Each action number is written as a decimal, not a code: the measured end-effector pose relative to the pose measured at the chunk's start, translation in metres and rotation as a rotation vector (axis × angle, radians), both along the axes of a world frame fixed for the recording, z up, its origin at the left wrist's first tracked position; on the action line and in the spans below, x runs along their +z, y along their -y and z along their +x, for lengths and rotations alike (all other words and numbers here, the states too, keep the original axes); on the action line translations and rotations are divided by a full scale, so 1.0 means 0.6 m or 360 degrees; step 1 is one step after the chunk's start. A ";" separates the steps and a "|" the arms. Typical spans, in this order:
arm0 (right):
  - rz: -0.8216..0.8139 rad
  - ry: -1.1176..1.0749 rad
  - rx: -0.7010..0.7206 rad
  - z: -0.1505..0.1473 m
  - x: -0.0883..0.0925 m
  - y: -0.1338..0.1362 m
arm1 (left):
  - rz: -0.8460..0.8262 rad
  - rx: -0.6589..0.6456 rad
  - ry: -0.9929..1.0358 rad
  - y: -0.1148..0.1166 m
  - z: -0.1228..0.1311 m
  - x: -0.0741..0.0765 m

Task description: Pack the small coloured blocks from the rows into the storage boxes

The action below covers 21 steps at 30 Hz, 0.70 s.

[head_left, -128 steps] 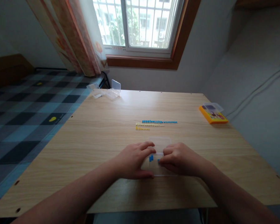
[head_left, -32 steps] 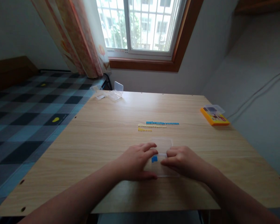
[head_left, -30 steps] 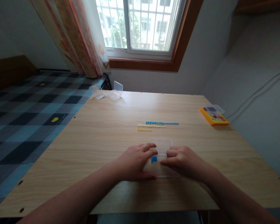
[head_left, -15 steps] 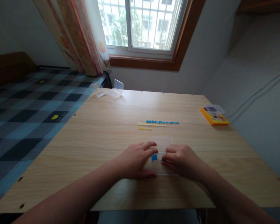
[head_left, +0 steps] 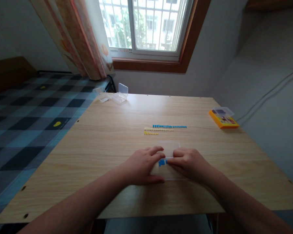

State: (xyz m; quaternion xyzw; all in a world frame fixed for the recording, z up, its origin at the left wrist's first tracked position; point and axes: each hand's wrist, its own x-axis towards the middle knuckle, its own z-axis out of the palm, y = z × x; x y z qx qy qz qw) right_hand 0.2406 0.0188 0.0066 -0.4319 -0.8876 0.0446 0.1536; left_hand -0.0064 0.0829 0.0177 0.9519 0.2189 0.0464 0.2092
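Observation:
A clear plastic box with its lid folded back lies on the table between my hands. Blue pieces sit together in its left part. My left hand rests at the box's left side, fingers and thumb spread around the corner, holding nothing. From the right, my right hand reaches over the box, its fingertips pinched on a small blue piece just right of the other blue pieces. Beyond the box, small pieces lie in rows: blue, cream and yellow.
Open clear boxes stand at the table's far left corner. An orange and yellow case with a clear lid on top lies near the right edge. The wooden table borders a bed with a checked cover.
My right hand has moved slightly left and away from me, bringing the small blue piece closer to the other blue pieces. My left hand holds its place at the box.

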 end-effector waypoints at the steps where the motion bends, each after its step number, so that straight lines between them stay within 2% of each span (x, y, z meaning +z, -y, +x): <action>1: -0.0006 -0.0002 0.0001 0.000 0.000 0.000 | 0.0003 0.0000 -0.0009 0.000 0.000 0.001; 12: 0.0028 -0.0032 0.0025 -0.002 -0.004 0.000 | 0.0007 -0.0011 0.0046 -0.001 -0.001 -0.006; 21: 0.0091 -0.0121 0.0064 0.003 -0.002 0.002 | 0.0019 0.0001 0.0008 0.000 0.001 -0.001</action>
